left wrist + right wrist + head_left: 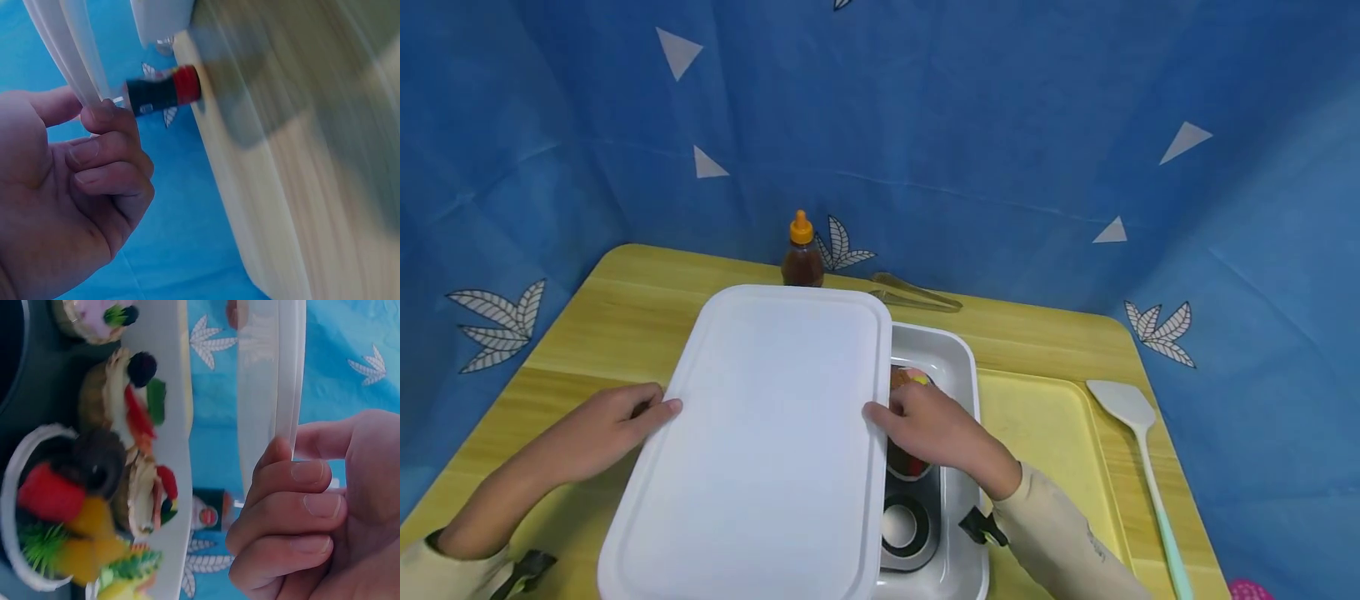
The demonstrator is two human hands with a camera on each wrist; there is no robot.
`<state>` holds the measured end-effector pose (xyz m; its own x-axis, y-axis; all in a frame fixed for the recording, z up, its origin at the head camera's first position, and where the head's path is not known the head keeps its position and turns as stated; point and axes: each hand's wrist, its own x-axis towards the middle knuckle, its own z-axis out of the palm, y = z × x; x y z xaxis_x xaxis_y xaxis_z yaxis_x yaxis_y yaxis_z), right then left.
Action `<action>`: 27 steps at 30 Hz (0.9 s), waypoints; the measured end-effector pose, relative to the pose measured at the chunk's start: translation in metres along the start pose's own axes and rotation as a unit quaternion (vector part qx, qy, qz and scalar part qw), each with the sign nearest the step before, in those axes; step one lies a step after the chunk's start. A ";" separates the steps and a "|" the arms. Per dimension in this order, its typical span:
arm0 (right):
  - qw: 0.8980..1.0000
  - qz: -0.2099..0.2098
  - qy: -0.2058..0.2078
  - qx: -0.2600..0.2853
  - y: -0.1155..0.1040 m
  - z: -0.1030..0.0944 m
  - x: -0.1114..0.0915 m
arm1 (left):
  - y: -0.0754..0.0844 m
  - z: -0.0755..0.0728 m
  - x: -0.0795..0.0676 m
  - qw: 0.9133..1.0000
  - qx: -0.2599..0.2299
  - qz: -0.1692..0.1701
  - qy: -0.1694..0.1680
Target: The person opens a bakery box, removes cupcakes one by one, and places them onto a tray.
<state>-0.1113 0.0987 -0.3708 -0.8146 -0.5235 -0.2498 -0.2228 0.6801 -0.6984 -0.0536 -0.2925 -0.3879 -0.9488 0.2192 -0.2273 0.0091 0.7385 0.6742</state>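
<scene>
Both hands hold a white rectangular lid [760,442] by its long sides, above the table. My left hand [617,421] pinches the left edge between thumb and curled fingers, as the left wrist view also shows. On the opposite edge, my right hand [936,425] grips in the same way. Beneath the lid's right part is a white rectangular container [958,367], its left part hidden. Inside it lies a dark tray with round cups [927,533]. The right wrist view shows small fruit-topped tarts [140,494] and a white-rimmed cup of fruit pieces [12,512].
Behind the lid stands a squeeze bottle [802,262] with an orange cap, and tongs [925,298] lie to its right. A yellow tray [1037,417] is right of the container, partly under the right sleeve. A white turner [1123,406] with a green handle lies along the table's right edge.
</scene>
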 end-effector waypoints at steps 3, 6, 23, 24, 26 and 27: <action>1.000 -0.019 -0.003 0.003 -0.006 0.003 0.006 | -0.007 -0.005 -0.003 1.000 0.005 -0.006 0.002; 0.999 -0.039 -0.008 0.009 -0.010 0.008 0.012 | -0.014 -0.011 -0.005 1.000 0.009 -0.018 -0.003; 0.998 -0.027 -0.055 0.004 -0.063 0.014 0.044 | -0.048 -0.036 -0.021 0.995 0.089 -0.054 0.005; 0.998 -0.021 -0.054 0.001 -0.067 0.013 0.046 | -0.050 -0.037 -0.021 0.994 0.096 -0.051 0.010; 0.999 -0.011 -0.052 -0.010 -0.075 0.011 0.050 | -0.052 -0.041 -0.021 0.993 0.109 -0.053 0.015; 0.999 -0.010 -0.051 -0.013 -0.079 0.010 0.052 | -0.054 -0.043 -0.021 0.992 0.114 -0.056 0.015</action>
<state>-0.1306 0.0126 -0.3357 -0.7515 -0.5857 -0.3038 -0.2530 0.6810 -0.6872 -0.0476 -0.3641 -0.3895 -0.9567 0.1107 -0.2692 -0.0298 0.8828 0.4689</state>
